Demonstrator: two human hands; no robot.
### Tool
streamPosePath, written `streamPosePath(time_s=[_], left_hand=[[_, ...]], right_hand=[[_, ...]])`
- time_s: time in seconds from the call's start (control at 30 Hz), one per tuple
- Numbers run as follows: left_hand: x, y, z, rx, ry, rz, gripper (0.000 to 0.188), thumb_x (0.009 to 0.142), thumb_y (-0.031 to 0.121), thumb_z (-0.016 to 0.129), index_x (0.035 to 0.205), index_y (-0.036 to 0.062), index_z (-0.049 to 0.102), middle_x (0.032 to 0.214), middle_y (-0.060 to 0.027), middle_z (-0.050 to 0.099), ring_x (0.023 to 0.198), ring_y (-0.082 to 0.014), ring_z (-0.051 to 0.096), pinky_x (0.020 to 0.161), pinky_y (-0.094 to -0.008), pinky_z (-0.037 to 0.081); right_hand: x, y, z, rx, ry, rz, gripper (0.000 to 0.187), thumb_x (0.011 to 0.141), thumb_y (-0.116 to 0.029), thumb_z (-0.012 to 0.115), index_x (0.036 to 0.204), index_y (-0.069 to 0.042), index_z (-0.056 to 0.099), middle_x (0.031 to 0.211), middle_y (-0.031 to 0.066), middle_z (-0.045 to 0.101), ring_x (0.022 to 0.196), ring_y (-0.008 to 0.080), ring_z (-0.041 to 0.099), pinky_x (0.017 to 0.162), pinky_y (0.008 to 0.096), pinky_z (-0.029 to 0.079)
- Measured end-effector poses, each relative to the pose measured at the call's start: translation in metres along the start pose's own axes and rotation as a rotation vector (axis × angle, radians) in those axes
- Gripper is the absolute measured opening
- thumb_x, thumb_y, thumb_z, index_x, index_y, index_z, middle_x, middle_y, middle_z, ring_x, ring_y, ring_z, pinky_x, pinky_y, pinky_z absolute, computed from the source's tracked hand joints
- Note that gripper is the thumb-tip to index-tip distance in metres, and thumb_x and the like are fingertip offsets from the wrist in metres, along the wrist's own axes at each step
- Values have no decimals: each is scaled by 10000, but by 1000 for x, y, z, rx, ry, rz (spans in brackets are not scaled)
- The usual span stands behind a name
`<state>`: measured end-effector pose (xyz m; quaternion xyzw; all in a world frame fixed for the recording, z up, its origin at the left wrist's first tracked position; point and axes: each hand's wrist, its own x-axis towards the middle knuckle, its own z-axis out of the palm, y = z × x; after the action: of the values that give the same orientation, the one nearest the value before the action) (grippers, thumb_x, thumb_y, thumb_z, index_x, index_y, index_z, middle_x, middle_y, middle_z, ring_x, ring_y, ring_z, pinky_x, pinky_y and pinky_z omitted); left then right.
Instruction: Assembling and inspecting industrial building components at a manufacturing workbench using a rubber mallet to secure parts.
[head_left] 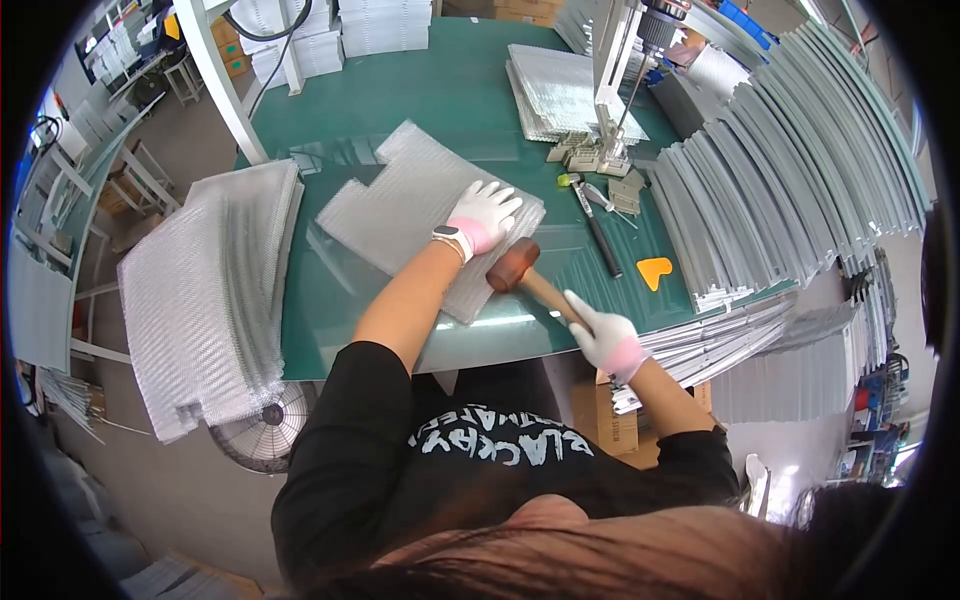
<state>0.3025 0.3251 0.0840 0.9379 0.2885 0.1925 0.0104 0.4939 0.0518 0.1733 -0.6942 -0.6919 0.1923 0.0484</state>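
Observation:
On the green tabletop lies a translucent grey, finely textured sheet with a notch cut in its far-left side. My left hand, in a white glove with a pink cuff, rests flat on the sheet's right half, fingers spread. A mallet with a wooden handle and a brownish-red head is gripped near its handle end by my gloved right hand. The mallet head is at the sheet's right edge; whether it touches cannot be told.
Textured sheets are stacked at the left. Long grey panels stand at the right. A hammer, a screwdriver and a yellow-orange plate lie right of the sheet. Behind them rises an upright metal tool stand.

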Motion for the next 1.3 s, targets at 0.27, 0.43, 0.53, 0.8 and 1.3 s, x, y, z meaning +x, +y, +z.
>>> streamPosePath(time_s=[0.27,0.43,0.53,0.8,1.3], left_hand=[[4,8,-22,-66,100,53,330,892,314,580,1110,79,656,1237,-121,611,1182,-331,528,1033,-476,392],[0,10,-32,-91,-260,-93,215,866,262,628,987,85,643,1065,-124,620,1106,-321,570,973,-473,436],[-24,12,-42,-215,-53,20,224,879,225,611,1032,65,647,1095,-127,624,1113,-316,572,989,-465,436],[-49,10,-37,-203,102,164,358,880,188,594,1201,35,629,1253,-151,608,1140,-339,559,1019,-450,432],[-53,37,-34,-11,-26,-4,599,868,381,625,1344,21,562,1449,-175,513,1365,-362,437,1181,-493,282]], right_hand=[[13,19,8,-25,114,-65,564,967,-285,585,1512,-248,443,858,204,689,785,411,672,704,483,521],[5,-7,-41,78,130,-85,540,960,-221,601,1488,-219,485,821,188,682,740,366,678,697,427,533],[-16,-19,-46,467,435,-115,577,889,-13,569,1458,-13,475,807,208,657,722,314,695,674,365,537],[-36,-38,24,-1,17,-153,591,883,-117,640,1434,21,476,870,250,672,756,398,682,688,453,549],[-31,-10,3,233,446,-163,576,964,-195,592,1516,-135,441,961,217,712,737,313,708,737,391,555]])
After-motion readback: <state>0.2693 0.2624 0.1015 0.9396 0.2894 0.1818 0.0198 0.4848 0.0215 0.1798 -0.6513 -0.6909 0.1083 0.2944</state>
